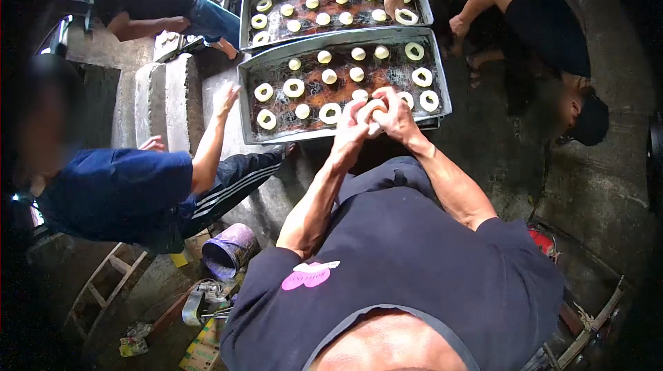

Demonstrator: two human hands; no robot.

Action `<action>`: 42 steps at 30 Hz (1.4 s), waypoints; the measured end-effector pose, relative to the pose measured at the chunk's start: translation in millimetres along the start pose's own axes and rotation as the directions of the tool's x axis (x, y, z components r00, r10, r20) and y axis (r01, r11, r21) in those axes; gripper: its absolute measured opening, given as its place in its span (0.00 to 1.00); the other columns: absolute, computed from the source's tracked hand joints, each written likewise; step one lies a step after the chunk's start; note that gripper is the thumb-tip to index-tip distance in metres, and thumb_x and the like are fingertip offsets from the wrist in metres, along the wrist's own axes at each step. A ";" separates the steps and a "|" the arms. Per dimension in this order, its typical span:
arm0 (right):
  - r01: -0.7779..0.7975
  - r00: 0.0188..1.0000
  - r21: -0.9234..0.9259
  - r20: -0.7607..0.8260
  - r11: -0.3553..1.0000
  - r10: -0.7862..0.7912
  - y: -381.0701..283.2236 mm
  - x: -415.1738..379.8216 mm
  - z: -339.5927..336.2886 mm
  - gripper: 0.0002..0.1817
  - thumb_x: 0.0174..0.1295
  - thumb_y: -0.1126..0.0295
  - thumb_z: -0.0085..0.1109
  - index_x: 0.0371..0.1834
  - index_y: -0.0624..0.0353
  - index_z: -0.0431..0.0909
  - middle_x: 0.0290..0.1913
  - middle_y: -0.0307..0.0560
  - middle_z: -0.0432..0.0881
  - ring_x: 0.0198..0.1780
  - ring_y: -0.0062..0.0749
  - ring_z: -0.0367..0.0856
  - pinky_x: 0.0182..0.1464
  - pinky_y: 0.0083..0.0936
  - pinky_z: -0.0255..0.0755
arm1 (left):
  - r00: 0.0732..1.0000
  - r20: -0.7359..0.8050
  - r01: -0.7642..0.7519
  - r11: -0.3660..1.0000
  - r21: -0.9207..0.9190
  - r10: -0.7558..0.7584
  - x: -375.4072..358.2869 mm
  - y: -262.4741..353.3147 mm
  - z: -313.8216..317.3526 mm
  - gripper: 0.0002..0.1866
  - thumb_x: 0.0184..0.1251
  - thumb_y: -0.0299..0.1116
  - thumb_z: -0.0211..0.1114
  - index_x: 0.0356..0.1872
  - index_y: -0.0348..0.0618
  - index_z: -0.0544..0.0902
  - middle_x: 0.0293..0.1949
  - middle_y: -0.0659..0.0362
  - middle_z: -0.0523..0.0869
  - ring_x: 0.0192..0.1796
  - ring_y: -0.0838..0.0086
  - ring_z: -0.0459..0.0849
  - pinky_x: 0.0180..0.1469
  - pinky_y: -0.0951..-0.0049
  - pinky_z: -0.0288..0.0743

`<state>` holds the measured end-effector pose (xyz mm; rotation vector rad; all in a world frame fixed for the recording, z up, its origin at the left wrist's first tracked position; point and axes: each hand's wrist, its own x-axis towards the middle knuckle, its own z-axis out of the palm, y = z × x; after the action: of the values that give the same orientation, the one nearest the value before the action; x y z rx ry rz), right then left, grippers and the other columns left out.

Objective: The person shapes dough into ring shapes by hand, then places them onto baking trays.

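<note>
My left hand point(352, 129) and my right hand point(399, 121) meet over the front edge of the near metal tray point(286, 138). Both are closed around a piece of dough point(373, 108), mostly covered by my fingers. On the tray's dark, floured bottom lie pale dough balls, such as one dough ball point(329, 77), and flattened dough rings. One dough ring point(330, 113) lies just left of my hands, and another dough ring point(429, 101) is to their right. A further ring and a ball are partly hidden behind my fingers.
Behind stands a second tray point(246, 8) of dough balls and rings, where another person's hand point(394, 3) touches a dough ring point(406, 16). A person on the left point(117, 188) reaches toward the near tray. Others stand farther back. A purple bucket point(230, 250) sits on the floor.
</note>
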<state>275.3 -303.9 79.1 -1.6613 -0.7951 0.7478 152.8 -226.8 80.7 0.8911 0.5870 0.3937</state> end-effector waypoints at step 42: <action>-0.571 0.804 -0.228 0.038 0.789 0.593 299.4 185.0 -81.5 0.19 0.64 0.57 0.48 0.38 0.65 0.75 0.32 0.51 0.81 0.30 0.33 0.81 0.36 0.29 0.75 | 0.426 -0.768 0.749 0.662 0.004 -0.478 -151.4 -139.0 -143.8 0.18 0.62 0.31 0.61 0.53 0.39 0.75 0.38 0.61 0.83 0.35 0.81 0.80 0.33 0.81 0.74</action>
<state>485.4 -252.4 -210.2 -2.1055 -0.4263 1.2280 -43.6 -302.4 -55.8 0.7503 1.7372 -0.1054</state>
